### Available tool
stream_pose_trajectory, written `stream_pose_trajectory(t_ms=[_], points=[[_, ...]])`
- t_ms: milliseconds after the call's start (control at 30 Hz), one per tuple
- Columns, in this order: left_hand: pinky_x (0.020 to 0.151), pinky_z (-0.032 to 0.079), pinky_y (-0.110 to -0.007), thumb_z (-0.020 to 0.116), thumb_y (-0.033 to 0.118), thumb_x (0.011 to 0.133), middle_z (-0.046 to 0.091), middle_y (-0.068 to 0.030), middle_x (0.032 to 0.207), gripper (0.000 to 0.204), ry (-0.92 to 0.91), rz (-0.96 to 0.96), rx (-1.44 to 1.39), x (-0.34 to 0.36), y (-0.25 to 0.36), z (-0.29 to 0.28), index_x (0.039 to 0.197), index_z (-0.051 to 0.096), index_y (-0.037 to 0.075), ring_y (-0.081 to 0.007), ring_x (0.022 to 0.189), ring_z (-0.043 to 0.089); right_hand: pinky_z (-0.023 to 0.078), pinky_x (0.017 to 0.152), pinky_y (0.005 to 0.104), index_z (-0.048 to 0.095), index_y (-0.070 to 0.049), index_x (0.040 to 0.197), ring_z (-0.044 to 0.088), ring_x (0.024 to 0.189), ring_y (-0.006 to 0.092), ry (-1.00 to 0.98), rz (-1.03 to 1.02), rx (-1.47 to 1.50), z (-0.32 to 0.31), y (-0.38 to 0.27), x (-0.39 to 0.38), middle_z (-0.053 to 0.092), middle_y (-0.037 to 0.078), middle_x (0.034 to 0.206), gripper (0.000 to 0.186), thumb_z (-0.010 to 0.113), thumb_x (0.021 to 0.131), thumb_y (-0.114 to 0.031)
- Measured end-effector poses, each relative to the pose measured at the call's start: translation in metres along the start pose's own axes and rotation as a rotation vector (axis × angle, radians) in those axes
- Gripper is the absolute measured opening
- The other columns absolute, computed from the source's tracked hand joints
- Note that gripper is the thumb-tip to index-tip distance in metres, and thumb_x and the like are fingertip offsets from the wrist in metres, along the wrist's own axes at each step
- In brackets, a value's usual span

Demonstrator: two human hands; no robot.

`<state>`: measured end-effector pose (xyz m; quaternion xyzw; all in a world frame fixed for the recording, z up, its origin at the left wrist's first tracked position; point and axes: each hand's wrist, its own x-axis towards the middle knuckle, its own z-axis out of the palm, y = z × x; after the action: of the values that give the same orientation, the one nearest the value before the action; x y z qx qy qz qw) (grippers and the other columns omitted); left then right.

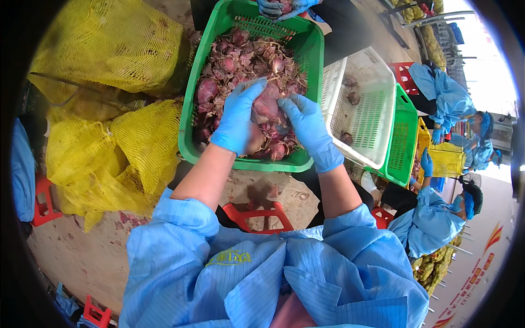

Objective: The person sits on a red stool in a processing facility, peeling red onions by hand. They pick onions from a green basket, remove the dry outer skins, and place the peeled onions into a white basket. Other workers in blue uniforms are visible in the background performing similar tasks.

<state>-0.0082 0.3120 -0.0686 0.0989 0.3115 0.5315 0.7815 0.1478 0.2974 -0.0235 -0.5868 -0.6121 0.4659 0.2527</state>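
A red onion (266, 108) is between my two blue-gloved hands, above a green plastic basket (187, 128). My left hand (238, 116) is closed around the onion's left side. From the right, my right hand (309, 124) pinches at its surface with thumb and fingertips. Below them, the basket is filled with red onions (208, 90) and loose papery skins, some with dry roots. Part of the pile is hidden behind my hands.
Yellow mesh sacks (104, 158) stand at the left. White (385, 109) and green crates (403, 142) line the right; the white one holds a few onions. Across the basket, a person's gloved hands (284, 7) hold an onion. Co-workers sit at the far right. A red stool (260, 216) is beneath me.
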Motion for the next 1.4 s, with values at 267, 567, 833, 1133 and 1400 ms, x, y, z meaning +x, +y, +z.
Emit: stream_pose_trajectory(t_ms=[267,567,833,1133,1400], points=[[0.075,0.051,-0.034,0.060,0.030,0.084,0.064,-0.0070,0.099,0.029,-0.190,-0.206,-0.224,-0.010,0.015,0.003,0.105,0.060,0.011,-0.0199,0.084,0.063,0.044,0.043,0.0218,0.056,-0.001,0.088,0.054,0.049,0.0092,0.283,-0.059,0.345,0.004,-0.012,-0.003,0.056,0.001,0.070,0.016,0.055,0.091,-0.017],[0.085,0.048,-0.038,0.058,0.028,0.086,0.058,-0.0080,0.115,0.039,0.064,0.102,-0.306,-0.004,0.021,0.002,0.119,0.054,0.009,-0.0220,0.101,0.057,0.046,0.047,0.0269,0.053,0.002,0.078,0.059,0.051,0.0163,-0.065,0.329,-0.006,0.012,-0.031,-0.013,0.059,0.009,0.065,0.014,0.052,0.086,-0.009],[0.081,0.049,-0.040,0.059,0.026,0.086,0.058,-0.0095,0.111,0.036,0.048,0.170,-0.259,-0.010,0.026,0.001,0.116,0.053,0.007,-0.0221,0.102,0.055,0.050,0.055,0.0266,0.057,0.002,0.083,0.060,0.056,0.0128,-0.476,0.164,0.225,-0.005,-0.068,-0.038,0.061,0.007,0.068,0.013,0.052,0.087,-0.010],[0.081,0.049,-0.035,0.050,0.036,0.090,0.060,-0.0096,0.108,0.037,0.079,0.006,-0.162,-0.018,0.034,0.013,0.111,0.057,0.007,-0.0201,0.097,0.058,0.047,0.085,0.0327,0.033,-0.005,0.135,0.060,0.097,0.0274,0.135,-0.175,0.108,0.006,-0.006,-0.016,0.055,0.022,0.116,0.075,0.071,0.073,-0.021],[0.088,0.043,-0.028,0.043,0.032,0.094,0.061,-0.0070,0.104,0.037,-0.083,0.310,0.432,-0.014,0.024,0.009,0.108,0.060,0.004,-0.0139,0.097,0.055,0.047,0.082,0.0361,0.026,0.000,0.138,0.062,0.096,0.0319,0.019,-0.027,-0.205,0.022,-0.048,-0.008,0.061,0.025,0.103,0.093,0.071,0.070,-0.043]])
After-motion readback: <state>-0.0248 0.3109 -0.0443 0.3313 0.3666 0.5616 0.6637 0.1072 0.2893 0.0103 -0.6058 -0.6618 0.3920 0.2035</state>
